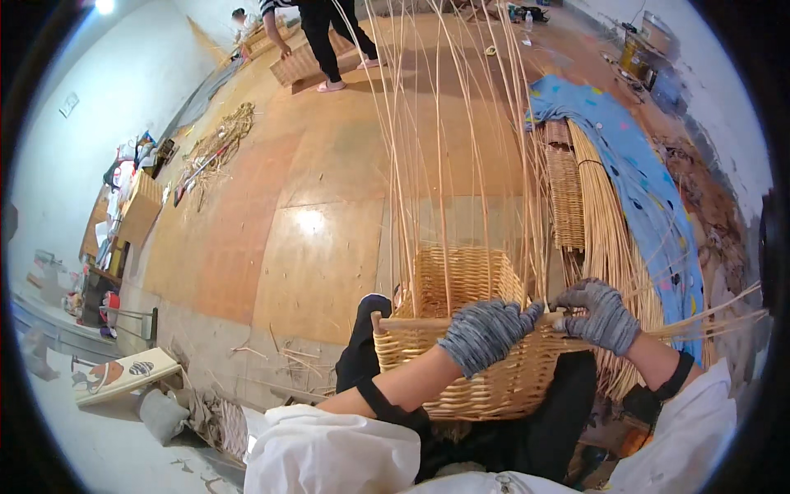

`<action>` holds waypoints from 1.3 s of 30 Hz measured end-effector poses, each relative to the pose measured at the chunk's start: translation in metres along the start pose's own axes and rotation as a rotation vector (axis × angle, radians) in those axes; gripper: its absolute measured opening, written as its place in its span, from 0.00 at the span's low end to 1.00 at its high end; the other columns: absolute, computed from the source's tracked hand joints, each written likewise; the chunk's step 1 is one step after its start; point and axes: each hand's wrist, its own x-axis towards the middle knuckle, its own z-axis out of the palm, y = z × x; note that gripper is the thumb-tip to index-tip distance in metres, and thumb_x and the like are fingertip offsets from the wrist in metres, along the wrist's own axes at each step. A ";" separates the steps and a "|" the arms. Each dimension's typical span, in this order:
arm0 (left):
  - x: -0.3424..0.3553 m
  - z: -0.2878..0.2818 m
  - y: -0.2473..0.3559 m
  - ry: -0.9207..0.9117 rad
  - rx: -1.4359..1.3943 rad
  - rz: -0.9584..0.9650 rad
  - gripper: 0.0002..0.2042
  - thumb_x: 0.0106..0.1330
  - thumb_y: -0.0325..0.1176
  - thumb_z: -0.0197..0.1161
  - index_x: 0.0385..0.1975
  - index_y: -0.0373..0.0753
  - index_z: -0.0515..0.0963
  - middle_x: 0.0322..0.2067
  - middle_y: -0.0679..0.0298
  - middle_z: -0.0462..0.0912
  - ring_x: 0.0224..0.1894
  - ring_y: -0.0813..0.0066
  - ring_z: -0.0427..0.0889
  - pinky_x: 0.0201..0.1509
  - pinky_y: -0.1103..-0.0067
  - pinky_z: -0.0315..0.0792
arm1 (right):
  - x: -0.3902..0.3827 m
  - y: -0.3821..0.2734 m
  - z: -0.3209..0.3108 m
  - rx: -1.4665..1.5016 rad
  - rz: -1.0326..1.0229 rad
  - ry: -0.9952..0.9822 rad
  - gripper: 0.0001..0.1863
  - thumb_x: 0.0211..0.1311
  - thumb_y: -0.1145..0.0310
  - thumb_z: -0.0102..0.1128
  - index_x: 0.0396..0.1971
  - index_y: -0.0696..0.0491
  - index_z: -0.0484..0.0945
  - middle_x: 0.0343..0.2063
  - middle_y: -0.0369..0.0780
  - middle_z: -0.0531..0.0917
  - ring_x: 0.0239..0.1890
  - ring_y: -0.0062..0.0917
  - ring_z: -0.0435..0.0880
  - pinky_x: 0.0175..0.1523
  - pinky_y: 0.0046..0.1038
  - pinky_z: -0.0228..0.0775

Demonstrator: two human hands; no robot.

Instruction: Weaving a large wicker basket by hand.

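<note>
Between my knees stands a partly woven wicker basket [461, 379], box-shaped, with long upright stakes [441, 165] rising from its walls. A thick rod [411, 323] lies along its near top edge. My left hand [487, 336], in a grey knitted glove, is closed over this edge near the right corner, thumb and fingertips pinching at the rim. Just beyond that corner, my right hand [605, 314], gloved alike, has its fingers curled on wicker rods. Loose rods [708, 321] stick out to the right behind it. The fingertips partly hide the exact grip.
On the right lie a bundle of peeled rods [605, 198], a woven wicker piece [565, 198] and a blue patterned cloth [634, 173]. A person [329, 37] handles another wicker piece [300, 66] at the far end. A small decorated stool [127, 377] stands at left.
</note>
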 end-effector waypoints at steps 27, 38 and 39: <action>-0.021 0.002 -0.016 0.200 0.114 0.102 0.21 0.53 0.40 0.52 0.47 0.42 0.65 0.20 0.69 0.69 0.20 0.76 0.70 0.17 0.79 0.63 | 0.019 0.031 0.022 0.481 -0.027 -0.313 0.24 0.44 0.50 0.57 0.37 0.53 0.73 0.33 0.45 0.77 0.37 0.31 0.75 0.43 0.27 0.65; -0.017 -0.008 -0.022 0.149 0.028 0.112 0.20 0.52 0.38 0.52 0.46 0.42 0.66 0.21 0.68 0.69 0.20 0.75 0.70 0.19 0.77 0.63 | 0.023 0.005 0.009 0.306 0.224 -0.253 0.28 0.38 0.47 0.61 0.31 0.57 0.73 0.27 0.47 0.77 0.33 0.36 0.76 0.39 0.30 0.66; -0.017 -0.006 -0.025 0.157 0.072 0.152 0.20 0.53 0.38 0.51 0.48 0.41 0.65 0.21 0.68 0.67 0.21 0.76 0.68 0.18 0.79 0.63 | 0.023 0.001 0.010 0.301 0.233 -0.268 0.28 0.38 0.47 0.61 0.31 0.57 0.73 0.27 0.47 0.77 0.33 0.36 0.76 0.39 0.30 0.66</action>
